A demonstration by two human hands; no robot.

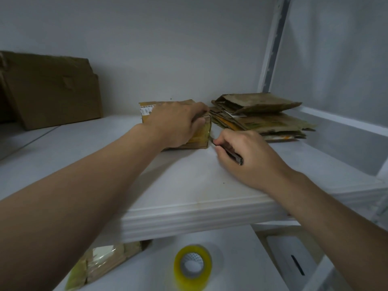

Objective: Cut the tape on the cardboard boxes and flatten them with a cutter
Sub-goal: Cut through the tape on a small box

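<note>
box [200,136] label [146,111] unreadable; left hand [176,122] grips it, right hand [247,158] pinches cutter [233,155].

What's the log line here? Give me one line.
left hand: holds small box | right hand: grips cutter, blade at box's taped edge | flattened stack: beside box

A small brown cardboard box [147,118], bound in glossy yellowish tape [200,134], is sitting upright on the shelf [189,181]. The dark cutter [233,155] is pointing left, its tip meeting the box's near right edge. Flattened boxes [262,118] are lying stacked just right.
</note>
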